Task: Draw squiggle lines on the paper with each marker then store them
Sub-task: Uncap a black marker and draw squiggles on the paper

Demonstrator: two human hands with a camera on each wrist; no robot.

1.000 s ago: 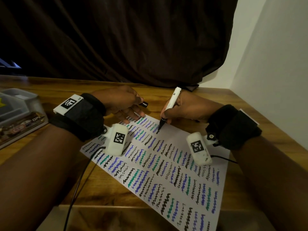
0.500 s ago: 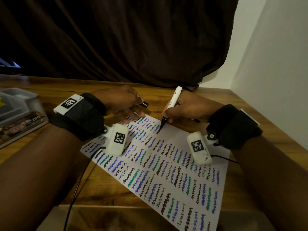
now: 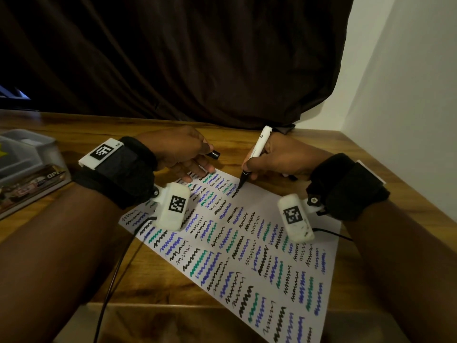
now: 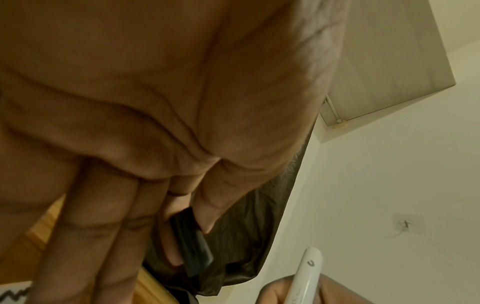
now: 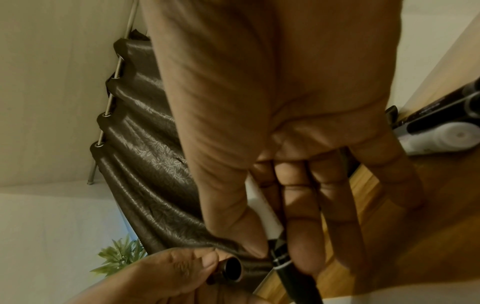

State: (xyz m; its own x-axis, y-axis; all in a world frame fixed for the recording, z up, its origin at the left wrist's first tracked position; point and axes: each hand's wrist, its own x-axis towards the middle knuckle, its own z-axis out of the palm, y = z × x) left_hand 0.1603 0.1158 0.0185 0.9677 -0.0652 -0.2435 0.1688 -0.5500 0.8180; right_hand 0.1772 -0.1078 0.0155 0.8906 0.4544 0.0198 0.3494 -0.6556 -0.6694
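A white sheet of paper (image 3: pixel 249 256) covered in black, blue and green squiggles lies on the wooden table (image 3: pixel 237 142). My right hand (image 3: pixel 269 162) grips a white marker (image 3: pixel 256 152) (image 5: pixel 267 218) with a black nib section; its tip touches the paper's far edge beside a fresh black squiggle. My left hand (image 3: pixel 183 152) pinches the black marker cap (image 3: pixel 214 154) (image 4: pixel 193 244) (image 5: pixel 231 267) between thumb and forefinger, while its other fingers press flat on the paper's far left corner.
A grey plastic box (image 3: pixel 22 154) with a printed pack in front stands at the table's left. More markers (image 5: pixel 441 127) lie on the table to the right of my right hand. A dark curtain (image 3: pixel 173 58) hangs behind; a white wall (image 3: pixel 408 95) borders the right.
The marker tip has crept a little up and right along the paper's far edge, lengthening the black squiggle. My left hand has stayed put with the cap.
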